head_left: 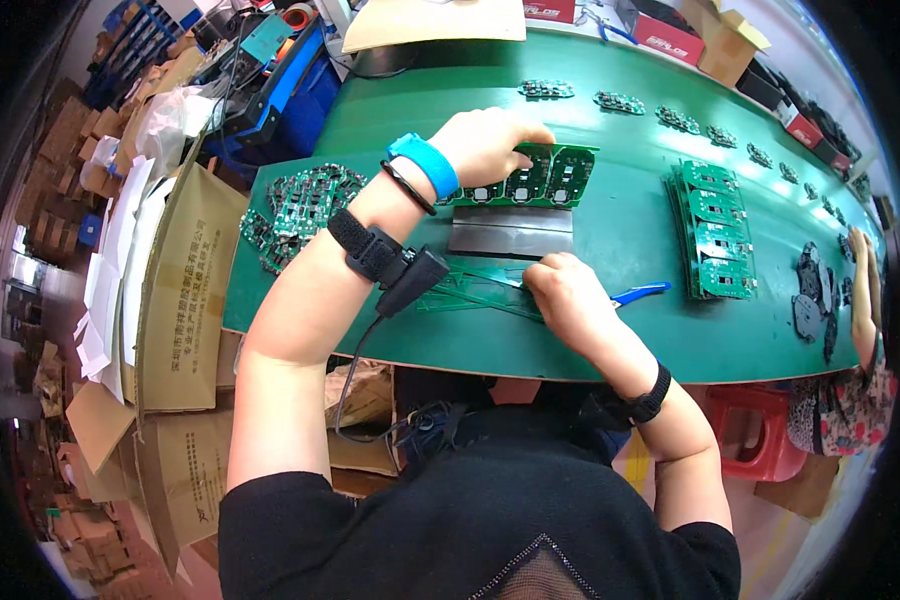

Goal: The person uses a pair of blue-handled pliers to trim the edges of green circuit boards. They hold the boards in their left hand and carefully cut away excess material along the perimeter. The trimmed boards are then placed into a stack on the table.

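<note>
My left hand [485, 140] grips a green circuit board panel [540, 178] and holds it at the far edge of a dark grey metal plate [510, 235] on the green table [590, 340]. A blue band and a black wrist strap with a cable sit on that forearm. My right hand [568, 292] is closed on a blue-handled cutter [638, 293], resting on thin green frame strips [470, 290] in front of the plate.
A heap of small green boards [300, 205] lies at the left end, a stack of board panels [715, 230] at the right. Single boards [620, 102] line the far belt. Another person's arm [863, 300] works at far right by dark parts. Cardboard boxes [185, 300] stand left.
</note>
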Tool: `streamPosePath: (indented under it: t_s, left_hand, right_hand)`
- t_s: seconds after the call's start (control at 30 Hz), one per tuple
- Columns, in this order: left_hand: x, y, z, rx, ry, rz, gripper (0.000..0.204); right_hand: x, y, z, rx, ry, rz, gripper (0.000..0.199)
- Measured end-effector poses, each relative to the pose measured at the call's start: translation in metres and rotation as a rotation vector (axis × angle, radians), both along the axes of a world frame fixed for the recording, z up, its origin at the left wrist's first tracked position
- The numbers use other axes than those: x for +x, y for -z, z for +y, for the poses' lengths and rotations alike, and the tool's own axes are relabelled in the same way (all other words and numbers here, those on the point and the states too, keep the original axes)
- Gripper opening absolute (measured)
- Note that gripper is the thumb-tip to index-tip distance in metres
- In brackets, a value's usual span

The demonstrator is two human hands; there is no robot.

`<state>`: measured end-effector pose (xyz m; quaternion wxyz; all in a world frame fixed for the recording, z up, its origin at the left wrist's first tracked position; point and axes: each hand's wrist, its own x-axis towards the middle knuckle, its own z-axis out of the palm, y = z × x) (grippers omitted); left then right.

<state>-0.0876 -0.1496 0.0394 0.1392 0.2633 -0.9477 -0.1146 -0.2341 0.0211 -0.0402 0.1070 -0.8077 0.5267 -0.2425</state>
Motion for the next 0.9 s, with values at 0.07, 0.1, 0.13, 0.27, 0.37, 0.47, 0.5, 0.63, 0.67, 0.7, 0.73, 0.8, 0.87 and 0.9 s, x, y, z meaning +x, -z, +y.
streamPosePath:
  t_s: [0.07, 0.1, 0.13, 0.27, 0.37, 0.47, 0.5, 0.63, 0.67, 0.7, 0.73, 0.8, 0.87, 0.9]
  left_hand:
    - [0.0, -0.002, 0.005, 0.006, 0.003, -0.007, 0.035]
    - [0.0, -0.004, 0.009, 0.018, -0.009, -0.031, 0.035]
    - [0.001, -0.005, 0.012, 0.033, -0.022, -0.054, 0.035]
    - [-0.001, 0.001, 0.01, -0.035, 0.003, -0.025, 0.036]
    - [-0.001, 0.002, 0.01, -0.035, 0.037, -0.012, 0.034]
    - [0.001, 0.0, 0.014, 0.002, 0.067, 0.02, 0.03]
    - [0.0, 0.009, 0.009, -0.04, 0.096, 0.088, 0.028]
    - [-0.015, 0.019, -0.008, -0.148, 0.017, 0.111, 0.026]
    - [-0.017, 0.021, -0.02, -0.124, -0.016, 0.086, 0.026]
    - [-0.022, 0.025, -0.034, -0.068, -0.009, 0.084, 0.027]
    - [-0.027, 0.031, -0.051, -0.014, -0.002, 0.086, 0.028]
    - [-0.02, 0.057, -0.095, 0.177, 0.108, 0.098, 0.032]
    - [-0.027, 0.051, -0.097, 0.392, 0.138, 0.03, 0.037]
    - [-0.026, 0.047, -0.098, 0.425, 0.14, 0.055, 0.037]
  right_hand:
    - [0.0, 0.001, -0.001, 0.031, -0.008, -0.023, 0.004]
    - [-0.002, 0.003, -0.001, 0.023, -0.025, -0.04, 0.004]
    - [-0.002, 0.005, -0.002, 0.018, -0.043, -0.056, 0.005]
    - [0.0, 0.001, -0.002, 0.015, -0.029, -0.022, 0.004]
    - [0.0, -0.001, -0.003, 0.069, -0.023, -0.032, 0.004]
    - [-0.006, -0.004, -0.005, -0.018, -0.044, -0.023, 0.013]
    - [-0.009, -0.005, -0.007, -0.081, -0.033, -0.033, 0.015]
    - [-0.028, 0.001, -0.016, -0.108, -0.016, 0.01, 0.021]
    - [-0.03, 0.001, -0.017, -0.082, -0.036, 0.033, 0.021]
    - [-0.029, -0.004, -0.016, -0.042, -0.03, 0.013, 0.019]
    - [-0.029, -0.004, -0.016, -0.03, -0.032, 0.0, 0.018]
    - [-0.022, -0.006, -0.02, -0.02, -0.062, -0.037, 0.017]
    - [-0.03, -0.005, -0.019, -0.004, -0.014, -0.1, 0.01]
    - [-0.034, -0.009, -0.017, 0.018, 0.019, -0.142, 0.008]
